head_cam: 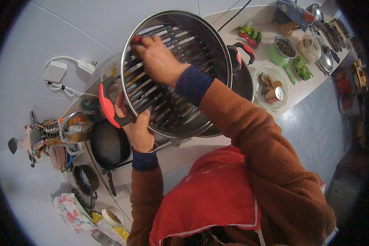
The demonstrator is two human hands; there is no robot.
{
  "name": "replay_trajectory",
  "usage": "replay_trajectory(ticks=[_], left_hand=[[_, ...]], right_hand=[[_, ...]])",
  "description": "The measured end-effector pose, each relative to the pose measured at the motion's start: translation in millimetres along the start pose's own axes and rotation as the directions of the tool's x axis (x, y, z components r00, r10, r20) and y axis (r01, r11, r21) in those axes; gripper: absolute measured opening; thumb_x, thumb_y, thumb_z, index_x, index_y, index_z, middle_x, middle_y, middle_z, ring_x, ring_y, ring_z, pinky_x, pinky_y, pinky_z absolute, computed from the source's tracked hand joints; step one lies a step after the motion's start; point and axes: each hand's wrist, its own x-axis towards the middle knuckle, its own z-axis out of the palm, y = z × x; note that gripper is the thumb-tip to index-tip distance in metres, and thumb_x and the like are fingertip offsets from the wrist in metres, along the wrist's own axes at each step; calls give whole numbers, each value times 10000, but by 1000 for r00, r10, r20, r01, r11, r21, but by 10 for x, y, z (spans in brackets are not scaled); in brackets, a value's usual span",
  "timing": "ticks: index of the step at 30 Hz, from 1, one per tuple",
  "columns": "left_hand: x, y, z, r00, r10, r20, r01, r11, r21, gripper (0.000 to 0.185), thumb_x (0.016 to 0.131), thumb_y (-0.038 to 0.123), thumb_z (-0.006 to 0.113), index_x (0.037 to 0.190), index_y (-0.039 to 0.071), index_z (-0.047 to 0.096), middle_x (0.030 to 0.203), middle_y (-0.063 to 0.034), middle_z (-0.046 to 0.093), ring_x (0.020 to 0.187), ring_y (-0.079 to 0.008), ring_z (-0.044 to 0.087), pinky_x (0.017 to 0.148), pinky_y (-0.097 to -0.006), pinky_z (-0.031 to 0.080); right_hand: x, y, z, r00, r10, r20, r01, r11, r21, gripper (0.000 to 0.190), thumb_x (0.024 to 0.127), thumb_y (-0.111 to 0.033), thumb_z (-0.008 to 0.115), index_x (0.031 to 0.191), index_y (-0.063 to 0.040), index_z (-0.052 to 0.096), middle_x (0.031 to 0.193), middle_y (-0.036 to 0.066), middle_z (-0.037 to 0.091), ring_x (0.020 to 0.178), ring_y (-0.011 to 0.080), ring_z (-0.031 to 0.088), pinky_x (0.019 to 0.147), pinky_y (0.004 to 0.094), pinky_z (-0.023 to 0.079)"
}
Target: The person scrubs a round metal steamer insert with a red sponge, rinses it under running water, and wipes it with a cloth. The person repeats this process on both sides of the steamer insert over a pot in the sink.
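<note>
A large round steamer pot section (pixel 221 40) with a steel rim and a slotted bottom is tilted over a wider dark pan (pixel 246 80). My left hand (pixel 140 129) grips its near left rim beside a red and black handle (pixel 106 103), thumb over the edge. Inside the steamer section, my right hand (pixel 156 58) is near the upper left wall with its fingertips pinched on a small dark red item (pixel 136 39). That item is blurred and mostly hidden, so its kind cannot be told.
A black wok (pixel 109 144) sits at left by a steel faucet (pixel 69 118). On the right counter are a glass bowl with a can (pixel 275 95), a green strainer (pixel 275 55), leafy greens (pixel 302 68) and vegetables (pixel 250 35). A power strip (pixel 55 70) hangs on the wall.
</note>
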Motion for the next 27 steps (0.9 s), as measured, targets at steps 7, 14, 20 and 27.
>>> replay_trajectory(ticks=[7, 14, 20, 27], left_hand=[[30, -21, 35, 1000, 17, 13, -16, 999, -48, 632, 747, 8, 529, 1364, 48, 400, 1258, -132, 500, 1157, -272, 534, 1012, -423, 461], [58, -63, -1, 999, 3, -33, -5, 999, -43, 548, 778, 55, 517, 1321, 31, 442, 1191, -166, 549, 1083, -290, 582, 977, -428, 493], [90, -26, -60, 1000, 18, 5, -18, 998, 55, 605, 771, 6, 519, 1363, 33, 395, 1266, -142, 516, 1155, -278, 545, 1033, -432, 454], [107, -54, -104, 1000, 11, 8, -12, 999, 38, 586, 784, 24, 536, 1356, 28, 411, 1239, -161, 543, 1136, -289, 567, 989, -458, 499]], right_hand=[[-165, -86, -104, 950, -311, -33, 311, 950, 2, 529, 695, -11, 644, 1223, -13, 612, 1235, 147, 576, 1138, 355, 514, 983, 414, 464], [-418, 177, -127, 971, 71, -227, 9, 942, 336, 495, 725, 54, 594, 1198, -90, 622, 1148, 160, 590, 1070, 386, 558, 931, 430, 476], [-200, 634, -19, 831, 441, -339, -253, 843, 476, 378, 739, -43, 613, 1101, -125, 684, 1024, 221, 629, 968, 416, 609, 880, 475, 505], [175, 432, 235, 699, 710, -87, -320, 419, 850, 319, 793, -143, 629, 1070, 3, 691, 939, 219, 704, 859, 342, 683, 791, 407, 543]])
